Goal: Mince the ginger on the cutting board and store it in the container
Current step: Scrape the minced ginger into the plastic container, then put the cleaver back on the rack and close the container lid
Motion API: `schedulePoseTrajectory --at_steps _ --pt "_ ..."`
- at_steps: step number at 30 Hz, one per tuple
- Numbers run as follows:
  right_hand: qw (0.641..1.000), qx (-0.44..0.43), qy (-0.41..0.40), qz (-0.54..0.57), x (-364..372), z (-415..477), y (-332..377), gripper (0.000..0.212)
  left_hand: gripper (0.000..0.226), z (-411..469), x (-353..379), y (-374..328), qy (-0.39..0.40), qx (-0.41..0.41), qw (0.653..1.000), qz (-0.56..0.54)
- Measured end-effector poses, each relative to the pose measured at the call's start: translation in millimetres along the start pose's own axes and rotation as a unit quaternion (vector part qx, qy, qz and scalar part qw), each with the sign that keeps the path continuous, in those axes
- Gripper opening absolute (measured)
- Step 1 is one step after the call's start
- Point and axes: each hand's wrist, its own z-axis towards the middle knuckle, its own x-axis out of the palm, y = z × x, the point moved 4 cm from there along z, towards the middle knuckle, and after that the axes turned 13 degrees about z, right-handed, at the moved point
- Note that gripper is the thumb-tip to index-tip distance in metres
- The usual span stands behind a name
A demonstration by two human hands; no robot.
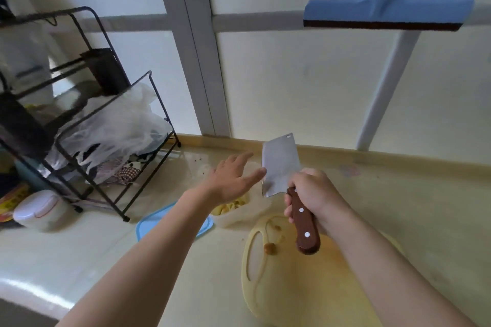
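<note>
My right hand [312,195] grips the brown wooden handle of a cleaver [280,164], whose blade is raised over a clear plastic container [239,216]. Yellow minced ginger [231,207] lies inside the container, partly hidden by my left hand. My left hand [231,179] hovers flat above the container, fingers straight, fingertips touching the flat side of the blade. A pale yellow cutting board [289,287] lies in front of me, with a few brown ginger scraps [270,248] near its handle slot.
The container's blue lid [148,225] lies on the counter to the left. A black wire rack [87,119] holding plastic bags stands at the back left, with a white lidded jar [37,211] beside it. A blue squeegee [385,12] hangs on the window frame.
</note>
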Motion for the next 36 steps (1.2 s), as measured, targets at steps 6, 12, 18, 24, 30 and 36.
schedulePoseTrajectory --at_steps 6,12,18,24,30,36 --pt "0.998 0.052 -0.002 -0.032 27 -6 24 0.012 0.070 -9 -11 31 0.064 -0.063 0.994 0.054" --pt "0.994 0.082 -0.027 -0.073 31 -9 39 0.008 0.052 -8 -17 49 0.093 -0.101 0.990 0.042" --pt "0.986 0.097 -0.020 -0.131 41 -14 55 0.008 0.045 -2 -39 42 0.080 -0.136 0.987 -0.007" --pt "0.985 0.110 0.025 -0.134 57 -30 102 0.012 0.030 -12 -81 50 0.067 -0.125 0.986 -0.090" --pt "0.981 0.060 0.153 -0.107 112 -51 193 0.037 0.022 -39 -150 98 -0.011 -0.137 0.984 -0.116" --pt "0.953 0.005 0.293 -0.072 211 -67 287 0.028 0.025 -64 -181 131 -0.044 -0.154 0.978 -0.131"
